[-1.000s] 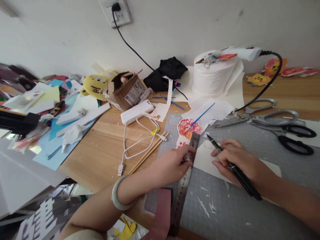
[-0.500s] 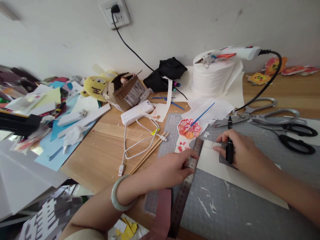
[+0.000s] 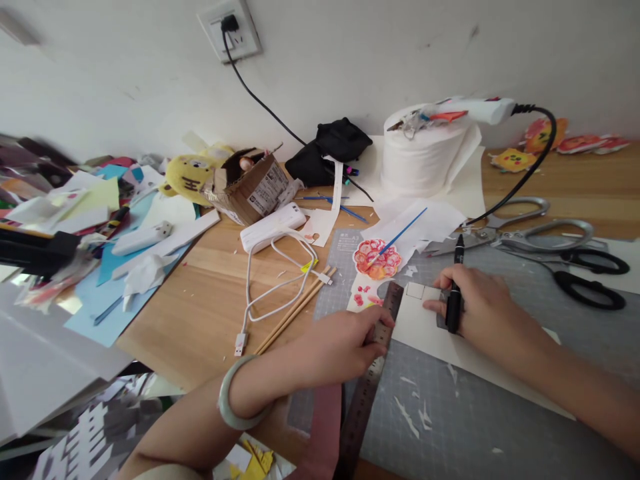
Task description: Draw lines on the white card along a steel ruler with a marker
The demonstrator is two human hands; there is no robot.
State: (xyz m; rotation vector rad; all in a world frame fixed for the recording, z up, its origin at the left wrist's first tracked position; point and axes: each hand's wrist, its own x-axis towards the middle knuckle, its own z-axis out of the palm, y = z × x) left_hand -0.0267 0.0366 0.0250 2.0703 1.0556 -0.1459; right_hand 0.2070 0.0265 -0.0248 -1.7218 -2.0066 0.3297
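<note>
We are pressing our left hand (image 3: 340,347) flat on the metal ruler (image 3: 373,373), its fingers stretched out and held close together, their tips pinning the ruler's upper end where it is lying along the left edge of the white card (image 3: 430,333). Our right hand (image 3: 480,310) is curling loosely around a black pen (image 3: 455,293) (standing nearly upright, tip pointing away from us), while its fingertips are resting on the card just beside a small square cut into its top corner. The card is lying on the grey cutting mat (image 3: 450,413), with paper slivers scattered below it. Near the ruler's far end a painted flower cutout (image 3: 377,259) is sitting, and large scissors (image 3: 530,235) are lying well apart to the right.
</note>
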